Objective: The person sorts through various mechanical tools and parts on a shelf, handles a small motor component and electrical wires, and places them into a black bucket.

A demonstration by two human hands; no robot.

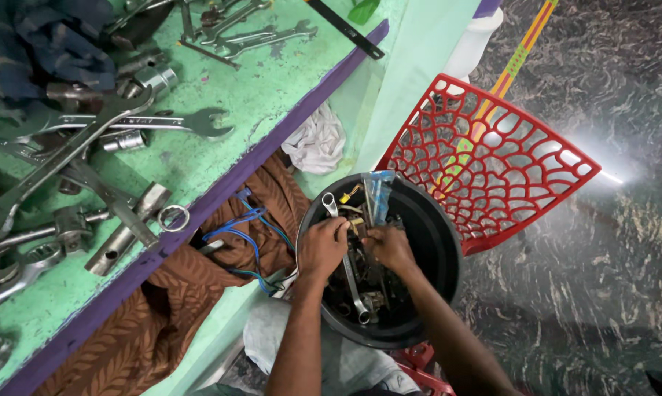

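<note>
Rummaging in the black bucket (448,242), the left hand (322,248) curls around a stiff, heavy-looking steel wrench (349,275) mid-shaft, a sound grip, while the right hand (390,248) pinches small parts.

Both forearms come up from the bottom edge of the view, bare, and slant toward each other so the hands meet close together, nearly touching. The left hand (322,246) lies back-up, knuckles raised, fingers curled downward and inward. The right hand (390,248) is also back-up, its wrist bent slightly, fingers bunched and tucked under so the tips are hidden. Whether either hand is closed on anything cannot be told. The right forearm runs at the steeper slant.
</note>
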